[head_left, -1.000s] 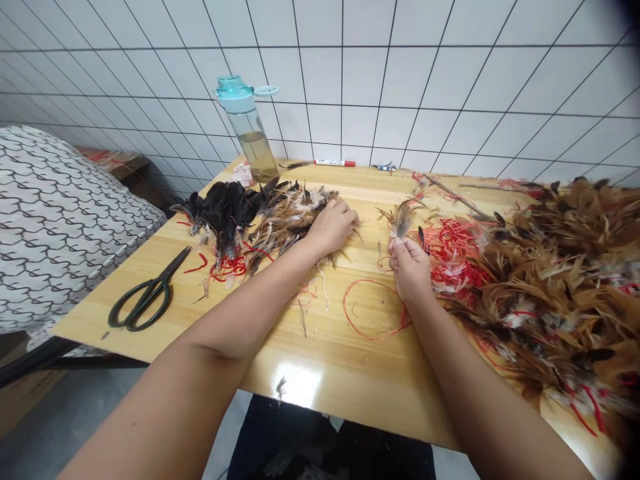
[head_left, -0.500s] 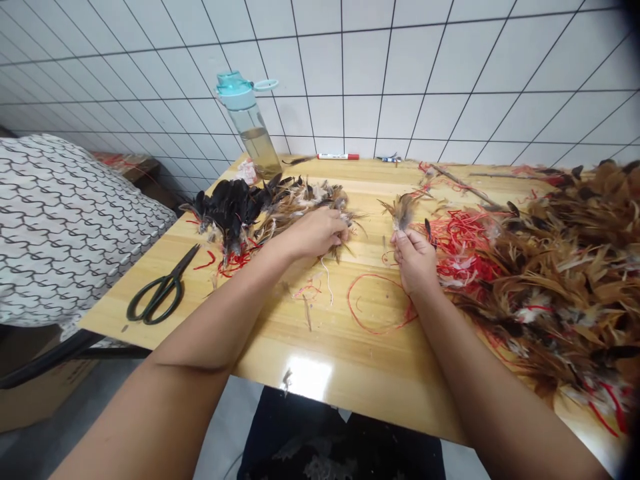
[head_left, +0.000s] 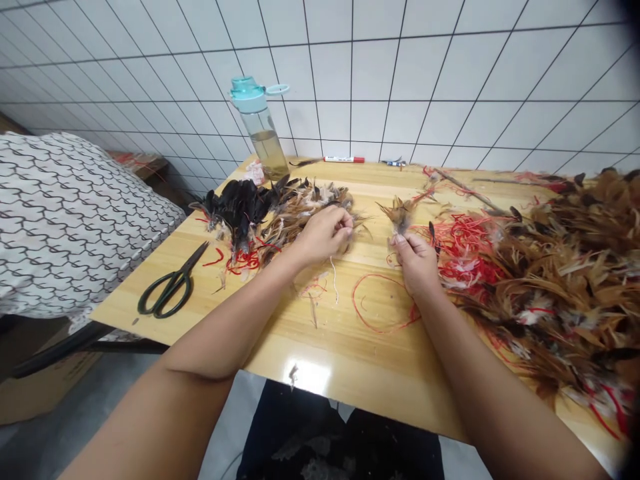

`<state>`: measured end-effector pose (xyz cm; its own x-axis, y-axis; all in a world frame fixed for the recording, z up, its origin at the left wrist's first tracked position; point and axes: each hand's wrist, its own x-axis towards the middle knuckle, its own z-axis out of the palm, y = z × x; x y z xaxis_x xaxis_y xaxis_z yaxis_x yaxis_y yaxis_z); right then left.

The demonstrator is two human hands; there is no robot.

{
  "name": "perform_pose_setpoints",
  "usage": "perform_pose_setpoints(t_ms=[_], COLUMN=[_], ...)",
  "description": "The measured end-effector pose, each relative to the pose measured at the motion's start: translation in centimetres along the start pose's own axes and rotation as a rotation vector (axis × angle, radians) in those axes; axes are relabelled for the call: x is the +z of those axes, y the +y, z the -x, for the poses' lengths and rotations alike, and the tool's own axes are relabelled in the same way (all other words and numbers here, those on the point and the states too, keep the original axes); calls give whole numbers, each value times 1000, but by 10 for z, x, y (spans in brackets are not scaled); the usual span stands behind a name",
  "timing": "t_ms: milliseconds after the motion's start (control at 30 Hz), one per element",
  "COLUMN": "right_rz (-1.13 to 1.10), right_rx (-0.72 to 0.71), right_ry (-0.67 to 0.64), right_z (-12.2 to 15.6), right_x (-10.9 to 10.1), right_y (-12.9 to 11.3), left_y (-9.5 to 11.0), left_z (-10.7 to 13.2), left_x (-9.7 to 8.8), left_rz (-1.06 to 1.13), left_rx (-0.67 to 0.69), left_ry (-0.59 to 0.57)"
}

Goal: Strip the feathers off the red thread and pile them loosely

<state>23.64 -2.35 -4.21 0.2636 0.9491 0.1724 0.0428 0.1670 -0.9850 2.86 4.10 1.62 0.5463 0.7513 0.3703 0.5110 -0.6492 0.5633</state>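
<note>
The right hand [head_left: 416,260] is pinching a small bunch [head_left: 399,217] by its pale base, maybe so the tips can be fanning out free. The bunch is poking up just left of the red strings [head_left: 467,248]. The left hand [head_left: 325,233] is resting with bent fingers by the loose feathers [head_left: 296,217]; I cannot tell if it is gripping any. The scissors [head_left: 183,270] are lying left of the left arm, perhaps for easy reach. The bottle [head_left: 265,133] is standing far back, probably out of the way.
</note>
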Motion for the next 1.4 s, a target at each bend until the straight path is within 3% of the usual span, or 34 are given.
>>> perform_pose_setpoints(t_ms=[133,233,700,967,1133,1400], right_rz=[58,115,250,315,294,212], right_rx=[-27,-65,-88,-147,-139,-113], right_ry=[59,53,21,-58,-109,-84], right_z=[3,3,9,10,9,7], right_x=[3,6,9,15,15,14], right_y=[-6,-7,-10,-7,-3,2], left_y=[16,21,18,24,27,33], left_z=[9,14,14,18,19,19], left_x=[7,18,18,39,48,45], left_rz=[569,770,1032,1079,1119,1283], left_rx=[-271,-382,-389,-344,-316,-363], left_ry=[37,52,76,39,64,42])
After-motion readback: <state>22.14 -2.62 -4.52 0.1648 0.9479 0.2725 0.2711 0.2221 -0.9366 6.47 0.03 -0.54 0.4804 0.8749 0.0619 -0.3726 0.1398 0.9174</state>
